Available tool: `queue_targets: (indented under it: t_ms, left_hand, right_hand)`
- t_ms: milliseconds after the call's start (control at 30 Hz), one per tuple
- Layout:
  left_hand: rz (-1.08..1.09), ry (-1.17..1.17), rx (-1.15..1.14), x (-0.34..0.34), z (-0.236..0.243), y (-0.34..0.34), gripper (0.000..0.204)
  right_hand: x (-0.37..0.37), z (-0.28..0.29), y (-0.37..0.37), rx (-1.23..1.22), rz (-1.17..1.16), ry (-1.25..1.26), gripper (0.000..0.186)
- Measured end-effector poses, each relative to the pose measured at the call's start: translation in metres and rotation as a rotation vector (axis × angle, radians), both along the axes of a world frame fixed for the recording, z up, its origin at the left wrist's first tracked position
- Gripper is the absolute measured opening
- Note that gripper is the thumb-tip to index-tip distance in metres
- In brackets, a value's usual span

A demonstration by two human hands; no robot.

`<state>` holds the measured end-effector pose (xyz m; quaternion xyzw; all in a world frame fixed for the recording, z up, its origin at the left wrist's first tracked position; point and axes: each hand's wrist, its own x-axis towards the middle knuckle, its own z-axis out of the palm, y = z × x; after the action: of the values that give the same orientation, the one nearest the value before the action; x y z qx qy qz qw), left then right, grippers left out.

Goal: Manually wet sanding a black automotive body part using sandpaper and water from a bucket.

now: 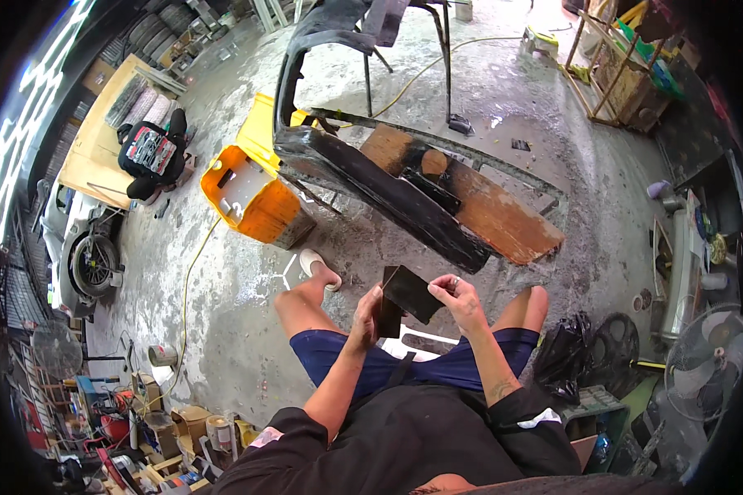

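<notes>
In front of my lap, both hands hold a dark, thin sheet (413, 294) that looks like sandpaper. My left hand (366, 315) is closed on its left side, where a dark brown part (388, 320) hangs below the black face; whether this is a fold or a second piece I cannot tell. At the sheet's right edge, the thumb and fingers of my right hand (462, 303) pinch a corner. Just beyond my hands stands a black curved body panel (380, 190) on thin legs, with a worn brown board (504, 216) along it.
An orange-yellow bin (260, 206) stands left of the panel. Farther left, a person in black (153, 153) crouches by a wooden board (91, 161). A yellow hose (186, 305) crosses the wet floor. To my right are a fan (706, 355) and a black plastic bag (561, 355).
</notes>
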<state>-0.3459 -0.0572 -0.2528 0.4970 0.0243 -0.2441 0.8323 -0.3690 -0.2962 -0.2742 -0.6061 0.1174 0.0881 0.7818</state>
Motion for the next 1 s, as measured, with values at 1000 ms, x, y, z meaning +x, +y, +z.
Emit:
queue_targets:
  t_ms: [1000]
  left_hand:
    - [0.238, 0.25, -0.391, 0.01, -0.034, 0.015, 0.055]
  right_hand:
    - [-0.023, 0.005, 0.003, 0.338, -0.226, 0.053, 0.036]
